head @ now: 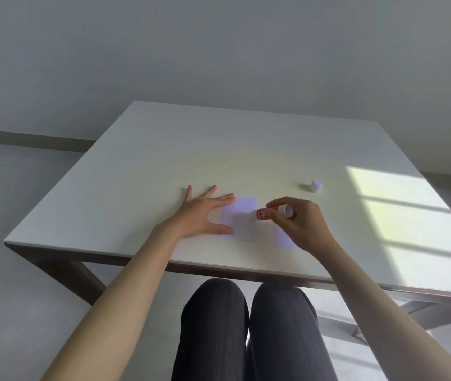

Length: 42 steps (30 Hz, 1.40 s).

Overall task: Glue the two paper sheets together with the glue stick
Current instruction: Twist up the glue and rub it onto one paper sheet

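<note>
Two pale lilac paper sheets lie on the white table. My left hand rests flat with spread fingers on the left edge of the left sheet. My right hand holds a red glue stick, tilted with its uncapped end against the right edge of that sheet. The right sheet is partly hidden under my right hand.
The glue stick's white cap stands on the table to the right, behind my right hand. A sunlit patch covers the table's right side. My knees show below the near table edge.
</note>
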Tool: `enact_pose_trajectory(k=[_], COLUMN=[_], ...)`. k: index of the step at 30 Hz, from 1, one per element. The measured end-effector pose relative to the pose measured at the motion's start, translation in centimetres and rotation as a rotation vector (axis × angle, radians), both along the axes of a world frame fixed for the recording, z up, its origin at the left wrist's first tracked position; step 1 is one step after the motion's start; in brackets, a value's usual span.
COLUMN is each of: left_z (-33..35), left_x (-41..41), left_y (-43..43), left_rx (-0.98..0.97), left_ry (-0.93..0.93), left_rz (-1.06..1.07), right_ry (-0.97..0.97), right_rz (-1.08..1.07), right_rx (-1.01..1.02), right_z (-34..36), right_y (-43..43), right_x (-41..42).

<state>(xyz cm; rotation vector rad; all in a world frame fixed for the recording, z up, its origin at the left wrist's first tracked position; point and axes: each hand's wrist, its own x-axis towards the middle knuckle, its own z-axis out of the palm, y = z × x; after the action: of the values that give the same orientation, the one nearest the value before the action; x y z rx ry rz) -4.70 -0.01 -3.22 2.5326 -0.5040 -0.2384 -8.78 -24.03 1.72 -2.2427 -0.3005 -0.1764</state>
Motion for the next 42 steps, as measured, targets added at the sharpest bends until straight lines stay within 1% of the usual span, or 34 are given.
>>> enact_pose_trajectory(k=[2,4,5,7,9,11,13,16,19,20,22,25,27,29,31,33,35,36,38,40,42], left_z=[0.1,0.2,0.2,0.2,0.2,0.2,0.1,0.2,0.3,0.4,0.4,0.5,0.5,0.4,0.3,0.3,0.3,0.5,0.8,1.5,2.2], left_x=[-0.1,-0.1,-0.1,-0.1,-0.2,-0.3,-0.2,-0.2,-0.3,-0.3,-0.3,-0.3,-0.4,-0.3,-0.3,-0.4,-0.5,-0.5,-0.5,-0.7,-1.3], left_y=[0.0,-0.1,-0.1,-0.1,-0.1,-0.1,-0.1,-0.2,-0.3,-0.3,-0.2,-0.2,-0.1,0.0,0.0,0.0,-0.1,-0.1,0.0,0.0,-0.1], left_rx=[-0.003,-0.007,-0.007,-0.005,-0.017,-0.031,-0.027,-0.007,0.021,0.045,0.088,0.085,0.087,0.085,0.082,0.088,0.086,0.056,-0.077,-0.229,-0.329], left_ry=[0.002,0.001,0.001,-0.001,0.001,0.006,0.007,0.048,0.047,0.042,0.05,0.097,0.091,0.077,0.071,0.051,0.053,0.074,0.129,0.167,0.178], left_rz=[0.009,0.017,0.018,0.016,0.02,0.022,0.024,0.075,0.078,0.066,0.048,0.045,0.021,0.016,0.032,0.015,0.013,0.031,0.069,0.086,0.109], right_ry=[0.029,0.12,0.147,0.082,0.016,0.021,0.012,-0.03,0.07,0.092,0.105,0.097,0.05,0.03,0.101,0.28,0.526,0.646,0.815,0.893,0.935], right_rz=[0.098,0.234,0.258,0.191,0.021,-0.117,-0.153,-0.038,0.131,0.153,0.091,-0.12,-0.224,-0.242,-0.213,-0.187,-0.173,-0.162,-0.104,-0.039,-0.014], right_rx=[0.007,0.022,0.029,0.061,0.061,0.013,-0.025,-0.047,0.029,0.039,0.025,0.007,0.058,0.183,0.38,0.723,1.102,1.236,1.404,1.527,1.621], right_z=[0.0,0.4,0.7,0.8,0.7,0.3,-0.3,-0.7,-0.1,0.1,0.1,-0.5,-0.7,-0.7,-0.8,-0.7,-0.7,-0.7,-0.8,-1.1,-1.2], right_y=[-0.3,-0.5,-0.5,-0.3,0.3,1.2,2.2,3.3,3.6,3.7,3.6,2.8,2.5,2.4,2.3,2.3,2.5,2.7,3.1,3.6,4.1], right_x=[-0.3,-0.6,-0.6,0.0,1.1,1.8,1.5,0.3,0.2,0.5,1.2,2.0,1.8,1.0,0.0,-1.2,-2.3,-2.9,-4.2,-5.4,-6.3])
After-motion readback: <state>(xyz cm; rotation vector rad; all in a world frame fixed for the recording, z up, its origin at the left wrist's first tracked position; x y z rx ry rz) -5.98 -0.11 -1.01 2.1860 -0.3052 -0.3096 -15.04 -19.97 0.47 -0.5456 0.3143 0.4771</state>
